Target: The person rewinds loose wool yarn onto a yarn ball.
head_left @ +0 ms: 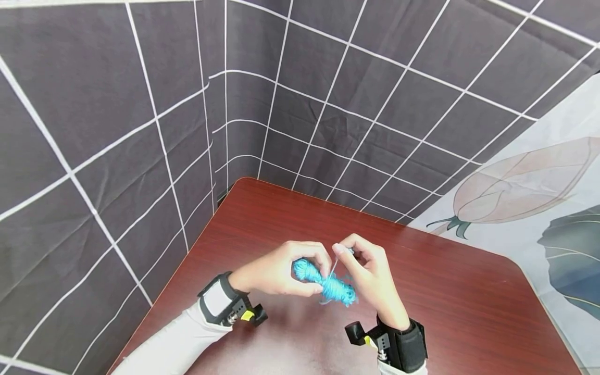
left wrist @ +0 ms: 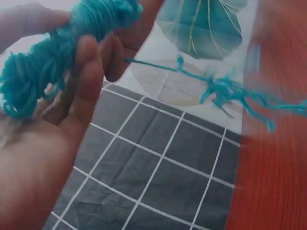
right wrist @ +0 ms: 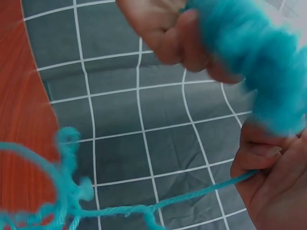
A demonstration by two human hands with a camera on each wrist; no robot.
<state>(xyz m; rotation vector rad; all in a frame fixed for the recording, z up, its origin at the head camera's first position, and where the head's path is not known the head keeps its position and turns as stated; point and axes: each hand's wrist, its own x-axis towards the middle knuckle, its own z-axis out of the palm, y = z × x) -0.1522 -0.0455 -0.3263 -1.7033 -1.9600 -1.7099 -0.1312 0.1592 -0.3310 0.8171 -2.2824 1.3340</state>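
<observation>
A bundle of bright blue yarn (head_left: 336,290), pinched in at its middle, is held above the table between the thumb and fingers of my left hand (head_left: 274,271). Just right of it my right hand (head_left: 375,273) pinches a yarn strand (head_left: 334,266) with thumb and forefinger. In the right wrist view, a length of yarn (right wrist: 201,191) runs out of the right hand's curled fingers (right wrist: 256,151) to a loose knotted tangle (right wrist: 67,191). The left wrist view also has this tangle (left wrist: 223,91), partly blurred. The right hand's grip is partly hidden there behind the bundle.
Both hands are over a reddish-brown wooden table (head_left: 450,307). Dark cloth with a white grid (head_left: 300,135) hangs along the left and far edges. A white cloth with a plant print (head_left: 515,182) borders the right side. Each wrist carries a strapped camera.
</observation>
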